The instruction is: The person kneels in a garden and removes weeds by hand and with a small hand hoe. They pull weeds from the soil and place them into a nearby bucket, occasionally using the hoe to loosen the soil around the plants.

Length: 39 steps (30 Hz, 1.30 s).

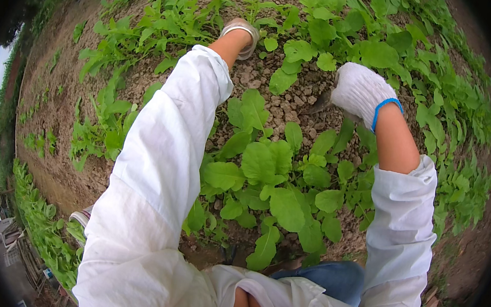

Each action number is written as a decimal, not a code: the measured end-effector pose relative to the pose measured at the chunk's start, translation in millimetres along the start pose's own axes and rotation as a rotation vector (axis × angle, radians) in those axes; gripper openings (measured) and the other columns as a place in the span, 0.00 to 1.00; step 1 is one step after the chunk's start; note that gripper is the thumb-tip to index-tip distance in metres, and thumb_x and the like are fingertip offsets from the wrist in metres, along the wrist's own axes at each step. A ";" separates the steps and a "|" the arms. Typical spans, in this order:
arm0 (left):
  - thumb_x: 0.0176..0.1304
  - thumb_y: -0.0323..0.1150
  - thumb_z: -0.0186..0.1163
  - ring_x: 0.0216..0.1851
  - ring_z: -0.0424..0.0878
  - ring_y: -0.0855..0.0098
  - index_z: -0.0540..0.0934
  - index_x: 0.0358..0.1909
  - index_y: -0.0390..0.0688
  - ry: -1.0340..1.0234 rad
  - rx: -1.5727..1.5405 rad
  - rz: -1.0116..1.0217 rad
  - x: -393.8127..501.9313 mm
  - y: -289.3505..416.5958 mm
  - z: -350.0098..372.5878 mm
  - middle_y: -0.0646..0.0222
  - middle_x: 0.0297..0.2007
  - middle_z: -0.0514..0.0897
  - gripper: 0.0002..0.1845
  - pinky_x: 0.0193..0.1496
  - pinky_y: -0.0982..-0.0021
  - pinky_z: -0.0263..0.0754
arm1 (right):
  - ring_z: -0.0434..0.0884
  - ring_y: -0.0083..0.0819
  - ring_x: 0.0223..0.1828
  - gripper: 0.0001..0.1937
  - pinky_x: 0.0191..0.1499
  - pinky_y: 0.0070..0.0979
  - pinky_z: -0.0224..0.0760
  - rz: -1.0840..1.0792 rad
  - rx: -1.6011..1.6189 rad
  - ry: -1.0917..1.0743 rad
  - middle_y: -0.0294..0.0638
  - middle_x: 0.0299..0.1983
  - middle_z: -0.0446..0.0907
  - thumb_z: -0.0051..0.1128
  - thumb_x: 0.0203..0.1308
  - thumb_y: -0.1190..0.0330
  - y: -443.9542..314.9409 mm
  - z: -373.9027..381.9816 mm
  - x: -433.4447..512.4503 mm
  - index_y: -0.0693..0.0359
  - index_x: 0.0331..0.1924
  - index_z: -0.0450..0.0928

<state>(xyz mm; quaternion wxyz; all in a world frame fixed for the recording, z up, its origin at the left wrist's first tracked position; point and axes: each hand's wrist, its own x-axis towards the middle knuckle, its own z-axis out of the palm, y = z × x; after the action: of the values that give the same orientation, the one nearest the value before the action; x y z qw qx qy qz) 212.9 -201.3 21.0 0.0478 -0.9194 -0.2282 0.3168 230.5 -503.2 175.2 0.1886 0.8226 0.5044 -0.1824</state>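
Note:
My left hand [239, 31], in a thin see-through glove, reaches down among leafy green plants at the far part of the bed. Its fingers are hidden behind the wrist, so what they touch does not show. My right hand [359, 92] wears a white knitted glove with a blue cuff and is closed around a small hand tool. The tool's dark metal blade [321, 104] points left and down at the crumbly soil [286, 107]; its handle is covered by the glove. Broad-leaved seedlings [275, 164] stand in a clump between my arms, nearer my body.
Jagged-leaved plants [162, 28] grow left of my left hand. More dense greens [440, 121] line the right side. A shoe [80, 216] shows beside my left sleeve, and my blue-clad knee [326, 281] is at the bed's near edge. Stacked wood [31, 262] lies far left.

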 end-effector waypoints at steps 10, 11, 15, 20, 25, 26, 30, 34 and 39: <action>0.64 0.52 0.56 0.40 0.75 0.66 0.77 0.50 0.31 0.212 -0.825 -0.235 -62.5 -51.0 -19.8 0.58 0.46 0.81 0.30 0.46 0.64 0.70 | 0.84 0.42 0.27 0.02 0.30 0.36 0.79 -0.030 0.026 -0.041 0.46 0.22 0.82 0.61 0.40 0.72 1.7 -9.5 3.1 0.61 0.18 0.83; 0.64 0.53 0.56 0.41 0.75 0.65 0.75 0.52 0.30 0.228 -0.875 -0.249 -69.2 -69.1 -8.4 0.58 0.47 0.81 0.32 0.48 0.63 0.70 | 0.83 0.42 0.24 0.06 0.27 0.37 0.77 -0.015 0.115 -0.046 0.47 0.18 0.80 0.58 0.39 0.72 -3.0 -8.6 7.6 0.63 0.14 0.80; 0.67 0.49 0.54 0.24 0.74 0.68 0.81 0.25 0.42 0.218 -1.121 -0.173 -134.9 -93.3 -18.7 0.63 0.20 0.73 0.22 0.31 0.63 0.70 | 0.80 0.39 0.17 0.07 0.22 0.37 0.74 0.065 0.262 -0.010 0.49 0.13 0.76 0.60 0.36 0.74 -7.7 -8.9 5.4 0.68 0.12 0.76; 0.68 0.40 0.56 0.26 0.77 0.70 0.81 0.34 0.44 0.364 -1.427 -0.199 -252.4 -124.6 -25.8 0.68 0.30 0.83 0.11 0.30 0.67 0.72 | 0.81 0.41 0.15 0.12 0.20 0.38 0.76 -0.067 0.219 0.140 0.49 0.13 0.77 0.55 0.45 0.72 12.6 7.6 7.5 0.69 0.11 0.76; 0.67 0.42 0.58 0.35 0.82 0.70 0.78 0.47 0.42 0.577 -1.843 0.061 -380.7 -172.5 35.1 0.64 0.40 0.84 0.14 0.40 0.71 0.78 | 0.79 0.39 0.12 0.12 0.15 0.36 0.74 0.181 0.387 -0.022 0.48 0.12 0.75 0.52 0.50 0.72 -6.6 7.5 13.9 0.70 0.15 0.76; 0.68 0.41 0.55 0.39 0.81 0.71 0.78 0.50 0.43 0.636 -1.689 0.117 -406.6 -171.6 55.9 0.64 0.45 0.83 0.16 0.41 0.75 0.75 | 0.78 0.38 0.11 0.13 0.15 0.36 0.74 0.166 0.384 -0.054 0.48 0.12 0.76 0.52 0.51 0.72 -0.9 12.5 12.4 0.70 0.15 0.75; 0.68 0.28 0.49 0.43 0.83 0.74 0.76 0.50 0.38 0.403 -1.601 -0.491 -506.3 -145.8 61.8 0.66 0.44 0.83 0.12 0.41 0.78 0.77 | 0.76 0.35 0.09 0.13 0.13 0.33 0.71 0.047 0.260 -0.149 0.44 0.12 0.75 0.52 0.54 0.71 -20.7 -8.1 -2.6 0.69 0.17 0.74; 0.62 0.27 0.55 0.35 0.83 0.70 0.78 0.47 0.40 0.165 -1.277 -0.511 -529.0 -195.9 130.3 0.69 0.36 0.81 0.12 0.39 0.72 0.78 | 0.71 0.32 0.07 0.11 0.08 0.31 0.64 -0.230 0.273 0.011 0.41 0.10 0.71 0.52 0.54 0.70 -28.9 -95.4 -88.7 0.70 0.20 0.74; 0.56 0.30 0.54 0.32 0.79 0.59 0.79 0.40 0.39 0.264 0.055 0.398 -511.8 -221.8 219.6 0.58 0.32 0.81 0.11 0.39 0.63 0.75 | 0.68 0.27 0.07 0.10 0.10 0.30 0.61 0.261 0.214 0.099 0.41 0.16 0.74 0.52 0.58 0.67 -21.6 -81.0 -105.6 0.68 0.34 0.77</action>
<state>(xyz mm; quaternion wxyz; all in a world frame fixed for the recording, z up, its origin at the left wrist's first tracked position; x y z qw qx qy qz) -361.9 -246.3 185.0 0.0388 -0.9780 -0.0254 0.2032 175.1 -534.4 294.1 0.0969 0.9045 0.3798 -0.1681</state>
